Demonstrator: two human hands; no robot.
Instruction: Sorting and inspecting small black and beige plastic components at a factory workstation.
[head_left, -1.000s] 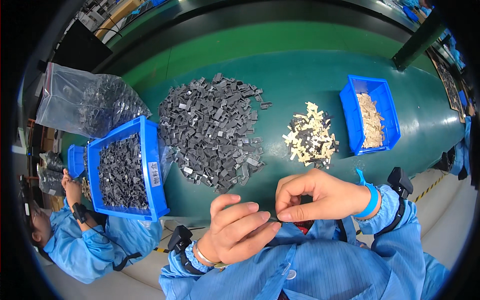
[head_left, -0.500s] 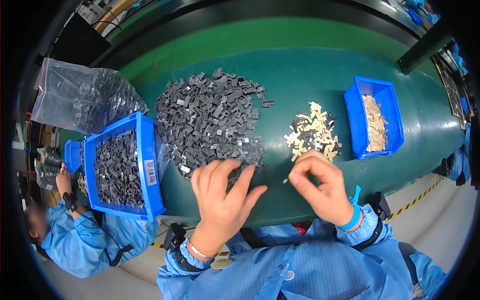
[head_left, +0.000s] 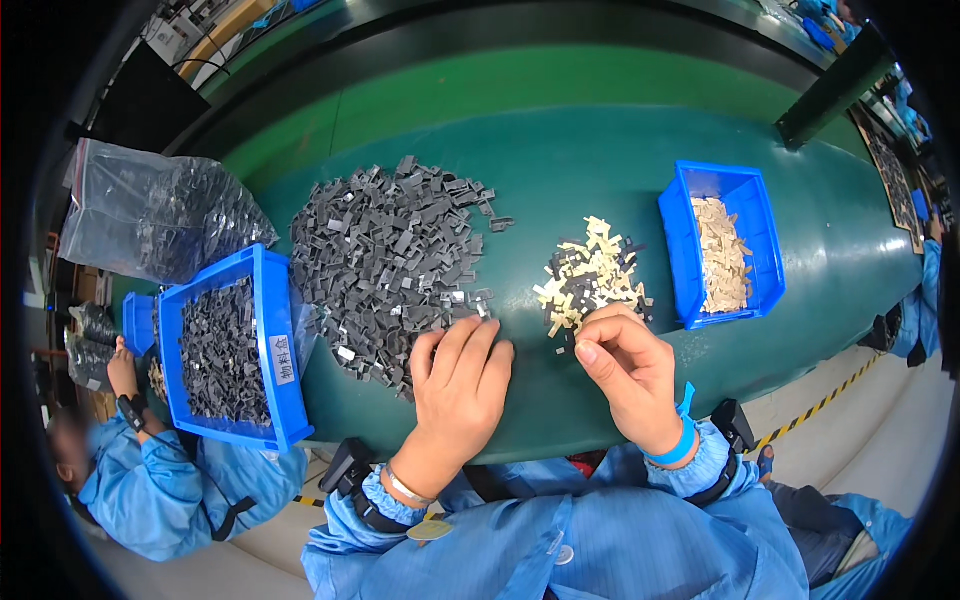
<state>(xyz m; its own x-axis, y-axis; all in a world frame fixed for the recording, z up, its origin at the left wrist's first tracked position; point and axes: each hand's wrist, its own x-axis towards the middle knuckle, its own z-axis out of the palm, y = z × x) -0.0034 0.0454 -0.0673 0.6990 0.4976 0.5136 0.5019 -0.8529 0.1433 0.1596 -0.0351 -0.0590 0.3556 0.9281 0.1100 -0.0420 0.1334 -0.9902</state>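
Note:
My left hand (head_left: 458,385) is at the near right edge of a large pile of small dark grey plastic clips (head_left: 385,260). Its fingers are drawn together and bent downward; their tips and anything in them are hidden. To the right, my right hand (head_left: 632,375) has thumb and forefinger pinched together at the near side of a smaller pile of cream and black pieces (head_left: 597,265). What the pinch holds is too small to make out. A tiny dark piece (head_left: 560,350) shows just left of these fingertips.
A blue bin (head_left: 290,395) of dark parts stands left, beside a clear plastic bag (head_left: 150,215). On the right is a blue bin (head_left: 685,255) of beige pieces. A post (head_left: 835,95) rises from the green table (head_left: 560,150). Another person (head_left: 165,485) works at the left.
My left hand's spread fingers have drawn together and bent down at the grey pile's edge. My right hand stays pinched, now close against the cream and black pile. The whole view has shifted slightly.

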